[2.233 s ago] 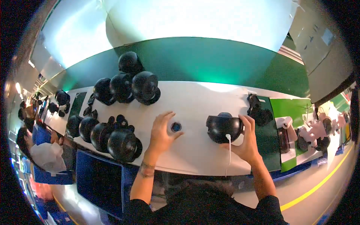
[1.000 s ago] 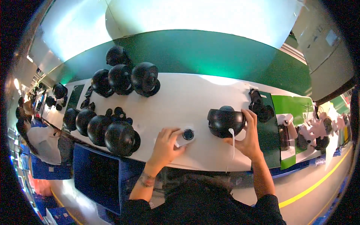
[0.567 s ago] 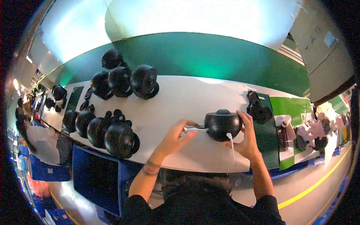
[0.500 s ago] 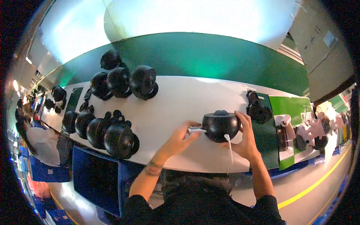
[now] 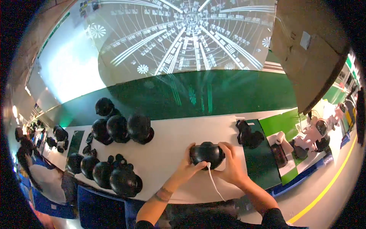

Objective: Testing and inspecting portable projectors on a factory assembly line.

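Observation:
A black round projector (image 5: pixel 206 153) sits between my hands over the white table (image 5: pixel 164 152). My left hand (image 5: pixel 186 168) is closed on its left side, the thumb against the front near the cable plug. Its right side is gripped by my right hand (image 5: pixel 233 168), fingers over the upper edge. From its front a white cable (image 5: pixel 214 184) hangs toward the table's near edge. A white pattern of rays, rings and small wheels (image 5: pixel 192 42) is lit on the screen beyond. Whether the projector's underside touches the table is hidden.
Several black round units stand in a far-left group (image 5: pixel 117 129) and a near-left row (image 5: pixel 124 181). Black parts (image 5: pixel 249 134) lie at right on a dark green mat (image 5: pixel 263 162). A cardboard panel (image 5: pixel 305 53) hangs upper right. Blue bins (image 5: pixel 101 206) stand below left.
My left hand has moved onto the projector; the small pale object it held earlier is out of sight. The bright blank light on the screen has become a pattern. The head view has tilted up.

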Available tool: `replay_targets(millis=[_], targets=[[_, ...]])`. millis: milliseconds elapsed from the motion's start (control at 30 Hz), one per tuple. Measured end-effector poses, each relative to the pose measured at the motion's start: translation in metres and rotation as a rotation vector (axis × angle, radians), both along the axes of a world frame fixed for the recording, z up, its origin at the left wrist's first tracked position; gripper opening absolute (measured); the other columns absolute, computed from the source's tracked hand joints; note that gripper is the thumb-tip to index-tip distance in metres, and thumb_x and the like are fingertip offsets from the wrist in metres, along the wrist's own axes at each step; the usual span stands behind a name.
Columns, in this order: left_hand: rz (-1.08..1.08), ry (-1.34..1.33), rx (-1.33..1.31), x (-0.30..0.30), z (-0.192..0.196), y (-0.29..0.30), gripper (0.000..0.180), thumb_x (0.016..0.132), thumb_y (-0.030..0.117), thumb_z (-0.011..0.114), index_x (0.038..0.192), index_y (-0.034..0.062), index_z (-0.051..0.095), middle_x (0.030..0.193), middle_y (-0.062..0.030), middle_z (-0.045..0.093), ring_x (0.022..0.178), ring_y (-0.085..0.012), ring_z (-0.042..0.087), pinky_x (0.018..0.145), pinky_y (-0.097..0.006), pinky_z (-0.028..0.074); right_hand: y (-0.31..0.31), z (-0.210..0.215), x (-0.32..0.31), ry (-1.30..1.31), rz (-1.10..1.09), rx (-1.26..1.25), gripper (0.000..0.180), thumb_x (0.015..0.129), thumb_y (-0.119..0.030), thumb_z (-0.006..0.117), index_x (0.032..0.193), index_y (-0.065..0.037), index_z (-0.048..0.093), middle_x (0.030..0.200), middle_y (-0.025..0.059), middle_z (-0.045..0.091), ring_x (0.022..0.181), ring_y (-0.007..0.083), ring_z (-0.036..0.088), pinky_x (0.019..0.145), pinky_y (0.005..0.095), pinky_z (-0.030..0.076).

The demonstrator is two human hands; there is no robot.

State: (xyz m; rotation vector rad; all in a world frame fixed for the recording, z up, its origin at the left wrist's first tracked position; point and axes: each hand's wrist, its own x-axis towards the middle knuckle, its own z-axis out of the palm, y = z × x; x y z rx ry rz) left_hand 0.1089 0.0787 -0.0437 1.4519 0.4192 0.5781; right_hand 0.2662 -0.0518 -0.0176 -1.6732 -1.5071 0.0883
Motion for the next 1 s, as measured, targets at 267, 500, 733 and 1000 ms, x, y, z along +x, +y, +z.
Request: replay_targets(millis=[267,500,733,1000], targets=[[0.103,0.091,0.174,0.007,-0.017,0.02,0.07,0.08,0.039,0.075,0.124,-0.0034,0.042,0.108,-0.0124,0.056,0.098,-0.0188,0.054,0.086,-0.032,0.047,0.012,0.011,0.007,0.014,-0.005,-0.138,0.094,0.058,-0.029,0.088,0.132,0.0,0.037,0.126,0.0236,0.041,0.112,0.0424,0.051,0.092,0.044,0.047],[0.049,0.085,0.3,0.002,-0.033,0.029,0.068,0.086,0.03,0.07,0.133,-0.0033,0.035,0.119,-0.0159,0.05,0.11,-0.0198,0.05,0.091,-0.033,0.044,0.009,-0.006,0.037,0.049,0.148,-0.12,0.102,0.062,-0.045,0.084,0.136,0.002,0.032,0.128,0.0249,0.041,0.118,0.0433,0.046,0.1,0.0452,0.04],[0.185,-0.088,0.05,-0.003,-0.025,0.035,0.051,0.095,0.021,0.054,0.136,0.0008,0.033,0.125,-0.0147,0.05,0.114,-0.0235,0.051,0.099,-0.037,0.041,0.009,-0.022,0.055,0.178,0.203,-0.109,0.107,0.062,-0.051,0.083,0.139,0.002,0.03,0.132,0.0236,0.04,0.123,0.0389,0.045,0.103,0.0456,0.038],[0.191,-0.078,0.098,0.001,-0.028,0.036,0.043,0.097,0.023,0.051,0.132,0.0013,0.038,0.126,-0.0141,0.052,0.117,-0.025,0.051,0.102,-0.039,0.04,0.01,-0.028,0.056,0.226,0.182,-0.148,0.107,0.062,-0.056,0.081,0.138,0.0,0.032,0.132,0.0246,0.041,0.123,0.0408,0.043,0.103,0.0465,0.039]])
